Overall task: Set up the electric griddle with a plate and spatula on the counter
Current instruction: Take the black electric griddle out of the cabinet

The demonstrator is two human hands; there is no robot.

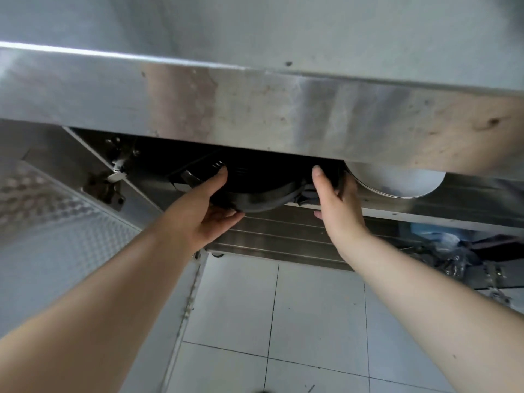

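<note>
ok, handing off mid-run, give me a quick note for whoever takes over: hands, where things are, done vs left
Left hand: on the left rim of the black round griddle, thumb on top, fingers underneath.
Right hand: on the griddle's right side, fingers curled behind it.
Griddle sits on the shelf under the steel counter, not lifted out yet.
White plates are on the same shelf, just right of the griddle.
Spatula: not in view.
Done: nothing on the counter.
Left: lift the griddle out and up, then plate and spatula.
</note>
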